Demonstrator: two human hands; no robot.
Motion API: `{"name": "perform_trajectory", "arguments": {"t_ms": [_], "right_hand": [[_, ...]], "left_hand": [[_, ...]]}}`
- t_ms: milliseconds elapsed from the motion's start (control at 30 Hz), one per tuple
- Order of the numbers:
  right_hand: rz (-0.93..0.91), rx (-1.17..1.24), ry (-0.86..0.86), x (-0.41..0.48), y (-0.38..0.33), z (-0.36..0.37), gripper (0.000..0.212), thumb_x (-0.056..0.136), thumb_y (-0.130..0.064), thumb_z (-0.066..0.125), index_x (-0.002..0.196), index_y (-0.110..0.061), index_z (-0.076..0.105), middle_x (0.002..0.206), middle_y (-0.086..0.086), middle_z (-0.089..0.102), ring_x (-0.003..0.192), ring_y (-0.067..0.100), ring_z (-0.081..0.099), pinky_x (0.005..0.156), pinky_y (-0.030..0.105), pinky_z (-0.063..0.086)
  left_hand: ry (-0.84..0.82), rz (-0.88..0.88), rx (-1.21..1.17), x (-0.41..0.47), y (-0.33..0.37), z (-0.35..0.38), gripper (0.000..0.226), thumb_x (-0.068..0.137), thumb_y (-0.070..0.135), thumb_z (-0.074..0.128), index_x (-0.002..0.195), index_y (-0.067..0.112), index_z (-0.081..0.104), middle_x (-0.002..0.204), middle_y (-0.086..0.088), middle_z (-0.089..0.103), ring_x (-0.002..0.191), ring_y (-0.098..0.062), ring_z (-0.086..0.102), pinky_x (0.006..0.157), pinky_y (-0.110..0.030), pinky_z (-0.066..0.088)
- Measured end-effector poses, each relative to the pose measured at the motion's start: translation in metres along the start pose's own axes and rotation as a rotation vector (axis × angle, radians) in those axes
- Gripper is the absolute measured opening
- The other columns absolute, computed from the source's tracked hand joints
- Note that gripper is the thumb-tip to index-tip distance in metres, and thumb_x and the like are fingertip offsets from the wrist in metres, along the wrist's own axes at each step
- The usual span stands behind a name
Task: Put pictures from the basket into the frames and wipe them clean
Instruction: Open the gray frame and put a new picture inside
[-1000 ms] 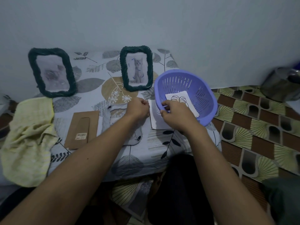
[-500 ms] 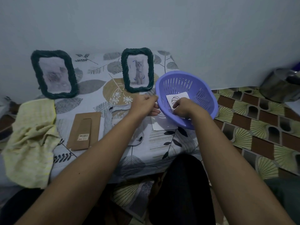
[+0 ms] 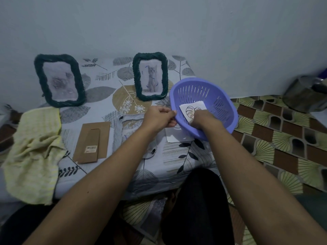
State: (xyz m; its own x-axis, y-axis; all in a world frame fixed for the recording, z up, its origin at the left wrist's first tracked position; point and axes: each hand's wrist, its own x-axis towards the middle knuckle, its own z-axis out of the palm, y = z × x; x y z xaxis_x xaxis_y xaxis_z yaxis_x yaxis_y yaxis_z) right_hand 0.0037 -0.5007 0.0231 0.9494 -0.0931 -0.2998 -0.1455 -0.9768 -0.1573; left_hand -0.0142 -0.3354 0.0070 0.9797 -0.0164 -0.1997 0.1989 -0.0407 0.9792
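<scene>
- The leaf picture (image 3: pixel 192 110), a white sheet with a line-drawn leaf, lies inside the purple basket (image 3: pixel 194 89), right of frame centre.
- The right hand (image 3: pixel 203 119) rests on the picture's near edge. Its grip is curled downward, and the fingertips are hidden, so it cannot be told whether they pinch the sheet.
- The left hand (image 3: pixel 159 116) has its grip pinched on the basket's left rim.
- A white sheet (image 3: pixel 174 137) lies on the worktop (image 3: pixel 177 152), partly under the basket.
- A pale frame (image 3: pixel 131 124) lies flat at centre, with a brown backing board (image 3: pixel 92 141) to its left.
- The cat frame (image 3: pixel 137 80) and flower frame (image 3: pixel 40 82) stand upright against the wall.
- A yellow cloth (image 3: pixel 33 152) lies at the left edge.
</scene>
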Motion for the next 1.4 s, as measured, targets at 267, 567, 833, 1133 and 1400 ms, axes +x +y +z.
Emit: {"name": "perform_trajectory", "arguments": {"t_ms": [267,567,833,1133,1400], "right_hand": [[0.043,0.088,0.194,-0.003,0.003,-0.003,0.031,0.081,-0.023,0.078,0.093,-0.008,0.054,0.085,0.009,0.052,0.083,0.031,0.052,0.069,0.034,0.044],[-0.044,0.15,0.383,-0.016,0.0,-0.008,0.031,0.083,-0.031,0.073,0.064,-0.008,0.067,0.058,0.006,0.054,0.06,0.029,0.055,0.053,0.028,0.037],[-0.185,0.173,0.743,-0.06,-0.027,-0.015,0.02,0.09,-0.028,0.058,0.078,-0.018,0.069,0.068,-0.003,0.063,0.066,0.023,0.055,0.068,0.032,0.038],[-0.549,0.332,0.857,-0.083,-0.086,0.022,0.014,0.087,-0.038,0.068,0.082,-0.025,0.07,0.077,-0.011,0.072,0.065,0.011,0.064,0.076,0.031,0.037],[-0.469,0.727,0.569,-0.087,-0.122,0.057,0.014,0.087,-0.037,0.07,0.086,-0.023,0.071,0.075,-0.014,0.067,0.07,0.009,0.063,0.068,0.034,0.052]], "left_hand": [[-0.009,0.002,0.008,-0.002,0.002,-0.001,0.019,0.092,0.008,0.069,0.103,-0.006,0.067,0.075,-0.015,0.072,0.061,-0.017,0.069,0.066,-0.027,0.061],[-0.037,-0.021,-0.049,-0.009,0.003,-0.008,0.024,0.091,0.009,0.071,0.106,-0.009,0.066,0.08,-0.017,0.072,0.066,-0.02,0.07,0.067,-0.029,0.062],[-0.096,-0.009,-0.095,-0.023,0.006,-0.04,0.017,0.091,0.001,0.067,0.108,-0.001,0.064,0.089,-0.014,0.072,0.075,-0.022,0.073,0.068,-0.026,0.06],[-0.124,-0.17,-0.194,-0.045,-0.013,-0.094,0.024,0.1,0.007,0.055,0.121,-0.003,0.06,0.108,-0.019,0.073,0.096,-0.037,0.072,0.083,-0.047,0.06],[-0.037,-0.189,-0.363,-0.057,-0.038,-0.129,0.025,0.102,0.004,0.045,0.123,0.002,0.059,0.114,-0.023,0.07,0.105,-0.036,0.069,0.095,-0.048,0.056]]}}
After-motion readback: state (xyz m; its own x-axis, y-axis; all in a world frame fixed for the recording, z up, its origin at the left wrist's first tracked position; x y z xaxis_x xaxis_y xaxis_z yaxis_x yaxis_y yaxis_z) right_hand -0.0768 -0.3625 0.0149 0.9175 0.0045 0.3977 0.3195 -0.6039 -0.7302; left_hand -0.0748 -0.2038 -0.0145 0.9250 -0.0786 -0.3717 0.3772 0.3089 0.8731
